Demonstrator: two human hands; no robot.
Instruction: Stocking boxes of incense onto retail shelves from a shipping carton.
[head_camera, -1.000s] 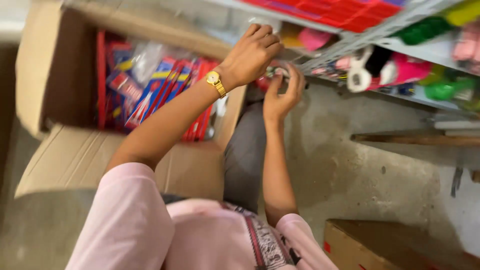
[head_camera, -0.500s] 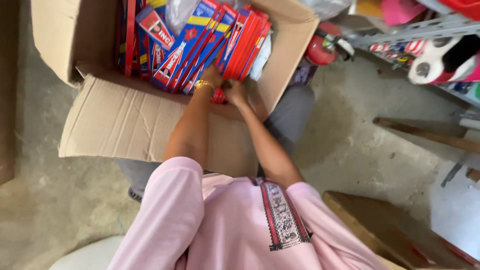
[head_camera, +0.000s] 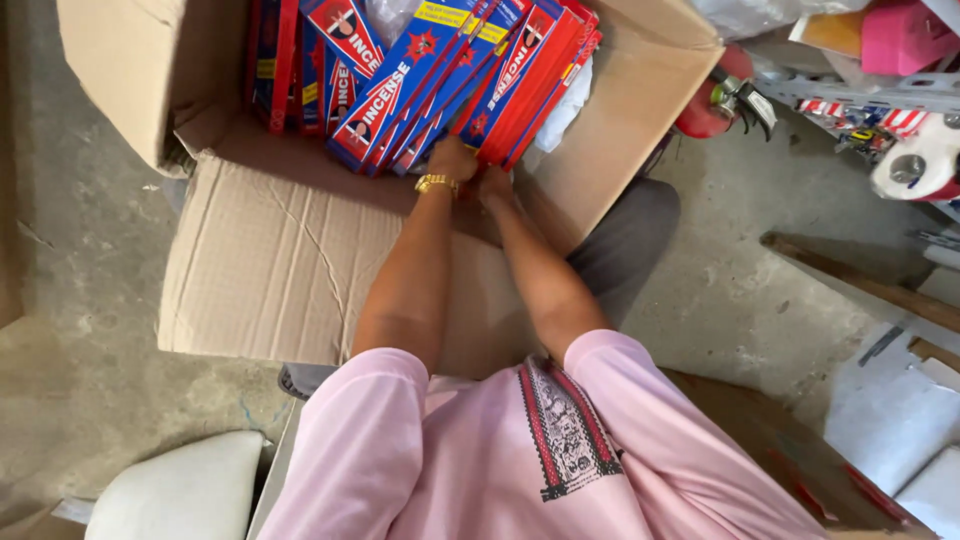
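Both our hands reach down into the open cardboard box (head_camera: 270, 270) in the head view; our left hand (head_camera: 452, 160), with a gold bracelet (head_camera: 437, 184) at the wrist, sits close beside our right hand (head_camera: 494, 183), the two nearly touching at the lower ends of the long red and blue packets (head_camera: 440, 70); the fingers are tucked under the packets' ends, so we cannot tell whether either hand is clamped on one. The packets stand leaning in a row inside the box, tilted to the right, with clear plastic wrap (head_camera: 390, 15) showing behind them.

Around us, the box's near flap lies flat toward our body and its right wall rises just beside our right forearm; a red extinguisher (head_camera: 712, 100) lies past that wall on the concrete floor (head_camera: 740, 290); a wire shelf (head_camera: 880, 95) of small goods crosses the upper right corner; a white cushion (head_camera: 175, 490) sits at the lower left.

Compared with half a second ago, our hands have stayed at the same packet ends, and the box fills a little more of the view.

Open floor lies left of the box and to the right of our knee; the box walls hem our hands on both sides.
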